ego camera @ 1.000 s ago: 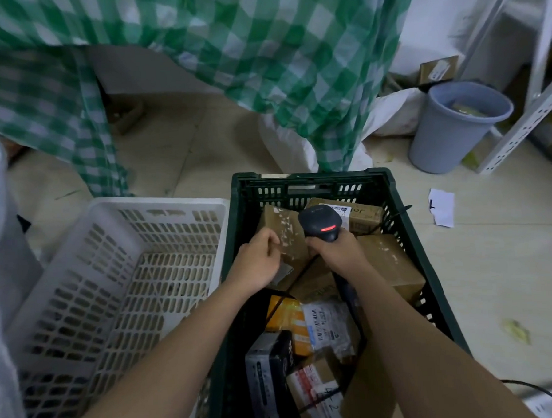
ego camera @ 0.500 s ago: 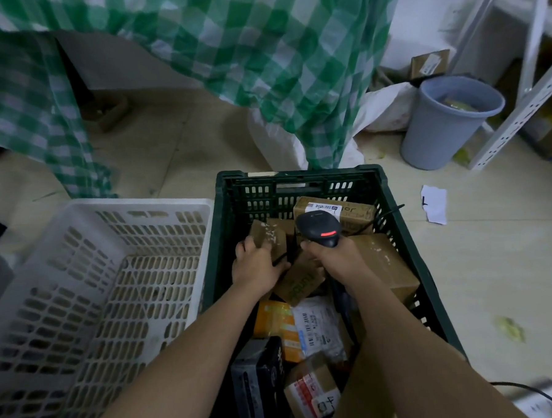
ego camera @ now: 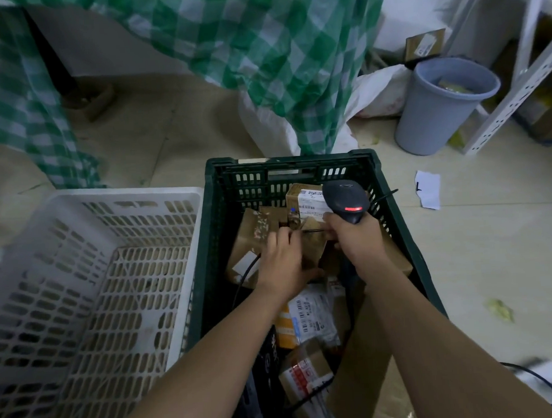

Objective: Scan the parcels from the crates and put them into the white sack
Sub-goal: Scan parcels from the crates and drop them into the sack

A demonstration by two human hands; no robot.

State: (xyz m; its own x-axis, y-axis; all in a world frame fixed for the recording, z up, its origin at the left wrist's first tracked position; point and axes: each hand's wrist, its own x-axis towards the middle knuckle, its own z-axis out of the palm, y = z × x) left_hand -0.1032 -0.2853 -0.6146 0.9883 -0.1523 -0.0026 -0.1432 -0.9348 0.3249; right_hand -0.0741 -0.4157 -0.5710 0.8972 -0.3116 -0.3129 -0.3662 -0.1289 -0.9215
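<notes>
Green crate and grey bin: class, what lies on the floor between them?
In the head view, bare floor lies between the green crate and grey bin; the paper scrap sits off to the side.

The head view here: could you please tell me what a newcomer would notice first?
Probably the black barcode scanner, its red light glowing, gripped in the right hand over the dark green crate full of parcels. Beside it, the left hand reaches among the brown boxes at the crate's far end. A white crate stands to the left, and a green checked cloth hangs behind.
</notes>
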